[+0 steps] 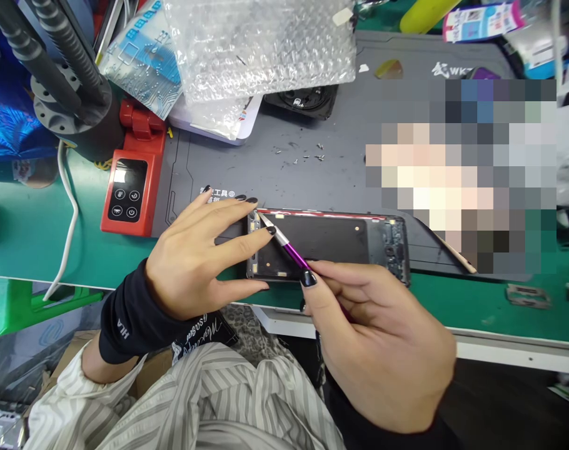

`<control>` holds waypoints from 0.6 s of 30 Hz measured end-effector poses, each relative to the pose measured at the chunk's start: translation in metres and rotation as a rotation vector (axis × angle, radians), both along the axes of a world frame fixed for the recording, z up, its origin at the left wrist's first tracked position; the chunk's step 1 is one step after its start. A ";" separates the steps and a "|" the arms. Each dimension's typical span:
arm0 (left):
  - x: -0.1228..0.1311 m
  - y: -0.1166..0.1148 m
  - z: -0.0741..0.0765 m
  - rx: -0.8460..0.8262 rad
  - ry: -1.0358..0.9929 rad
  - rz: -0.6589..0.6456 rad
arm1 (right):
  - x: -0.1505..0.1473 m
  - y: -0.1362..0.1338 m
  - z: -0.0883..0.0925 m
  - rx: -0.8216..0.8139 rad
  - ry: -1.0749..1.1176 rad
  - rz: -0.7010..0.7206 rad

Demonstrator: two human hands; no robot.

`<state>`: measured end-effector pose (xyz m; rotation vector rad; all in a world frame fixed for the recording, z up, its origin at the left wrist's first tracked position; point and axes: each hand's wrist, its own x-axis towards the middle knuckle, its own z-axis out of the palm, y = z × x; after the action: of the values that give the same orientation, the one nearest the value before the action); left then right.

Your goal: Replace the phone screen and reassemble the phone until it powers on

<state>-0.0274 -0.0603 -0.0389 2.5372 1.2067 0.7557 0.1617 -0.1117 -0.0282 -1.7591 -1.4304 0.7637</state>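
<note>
The right hand [382, 344] pinches a purple-handled tool [291, 253], its tip at the opened phone [329, 247]'s ten-o'clock corner. The left hand [200, 256], fingers spread, steadies that end on the grey mat [312, 175]. Judging by this, prying or probing is underway; steady pressure comes next. At two o'clock, a blurred patch hides things.

Bright, even overhead light, soft shadows, wide-angle bending at edges, one pixelated patch right.

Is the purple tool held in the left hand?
No, the right hand grips the purple tool; the left hand steadies the opened phone.
</note>
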 end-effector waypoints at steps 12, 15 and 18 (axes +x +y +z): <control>0.000 0.000 0.001 -0.004 0.014 0.007 | -0.003 -0.001 0.006 -0.044 0.017 -0.134; 0.000 -0.001 0.000 -0.012 0.016 0.006 | 0.000 -0.002 0.006 -0.033 0.000 -0.094; 0.000 -0.001 0.000 -0.013 0.004 0.009 | 0.000 -0.002 0.004 -0.040 0.000 -0.059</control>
<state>-0.0277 -0.0612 -0.0392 2.5259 1.2214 0.7425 0.1615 -0.1133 -0.0239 -1.8238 -1.3656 0.7655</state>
